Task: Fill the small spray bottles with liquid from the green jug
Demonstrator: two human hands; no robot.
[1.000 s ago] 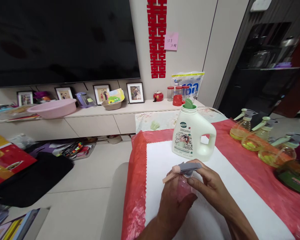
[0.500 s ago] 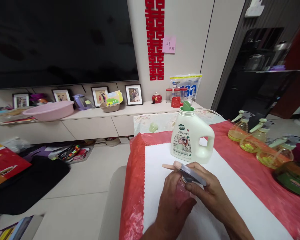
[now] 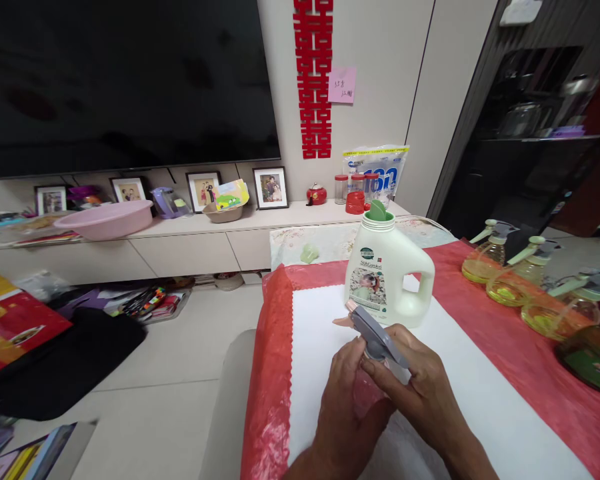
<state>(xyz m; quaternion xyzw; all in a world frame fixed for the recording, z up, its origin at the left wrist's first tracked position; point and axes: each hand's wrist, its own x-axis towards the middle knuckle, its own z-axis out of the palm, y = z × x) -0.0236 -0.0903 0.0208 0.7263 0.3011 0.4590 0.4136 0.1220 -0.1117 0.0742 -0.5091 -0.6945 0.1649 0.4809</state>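
Observation:
My left hand (image 3: 343, 403) is wrapped round the clear pinkish body of a spray bottle (image 3: 366, 393), low over the white sheet. At its neck, the fingers of my right hand (image 3: 420, 383) grip the grey trigger spray head (image 3: 377, 337), whose nozzle and trigger are pale pink. The nozzle points away and to the left. Just beyond my hands stands a large pale green detergent jug (image 3: 390, 273), upright, its mouth uncapped and a green spout showing inside. My fingers hide much of the bottle's body.
Several spray bottles (image 3: 487, 253) with yellow liquid line the table's right side, beside a dark green bottle (image 3: 593, 360). A pale green cap-like piece (image 3: 309, 253) lies at the back. A pink basin (image 3: 107, 223) and picture frames (image 3: 271, 188) stand on the low cabinet.
The spray head has turned a little in my right hand, its nozzle tilting up more and its grey top facing me. The whole view has shifted slightly.

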